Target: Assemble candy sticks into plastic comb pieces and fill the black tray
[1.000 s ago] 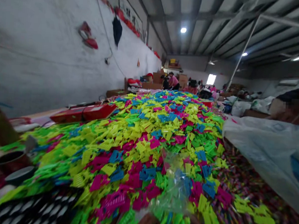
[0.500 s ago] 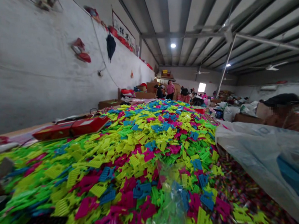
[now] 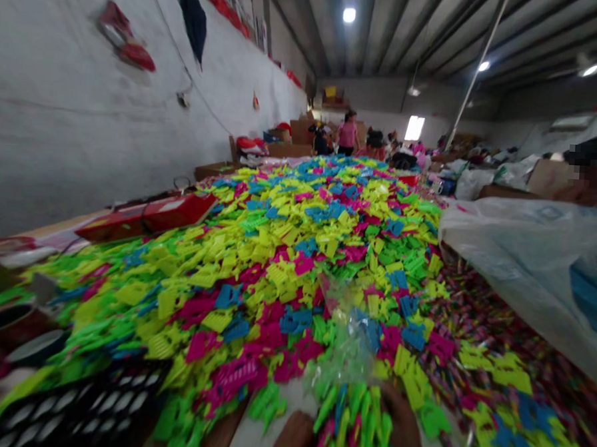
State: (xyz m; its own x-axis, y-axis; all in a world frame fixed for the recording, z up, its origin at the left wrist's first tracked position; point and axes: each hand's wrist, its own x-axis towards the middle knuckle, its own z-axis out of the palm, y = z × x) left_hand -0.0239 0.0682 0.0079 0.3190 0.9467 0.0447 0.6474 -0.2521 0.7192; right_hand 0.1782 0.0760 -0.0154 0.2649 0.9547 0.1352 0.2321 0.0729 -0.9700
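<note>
At the bottom edge of the head view, my left hand [image 3: 293, 439] is curled against the left side of a bundle of plastic pieces [image 3: 352, 423] in green, yellow, pink and blue. My right hand [image 3: 402, 419] wraps the bundle's right side, its fingers partly hidden. The pieces in the bundle stand on edge, packed side by side. Just beyond it lies a crumpled clear plastic bag [image 3: 345, 346]. Around it spreads a large heap of flat, comb-like plastic pieces [image 3: 276, 276] in the same colours.
A black tray with round white spots [image 3: 83, 406] lies at the lower left, near dark round containers [image 3: 15, 325]. A red box [image 3: 149, 217] rests along the left. Thin multicoloured sticks [image 3: 493, 320] and white plastic sheeting [image 3: 522, 242] fill the right. Other people [image 3: 348, 133] are farther back.
The view has tipped downward, so the heap sits higher in the picture. Both my hands, the bundle between them and most of the black tray have come into view at the bottom.
</note>
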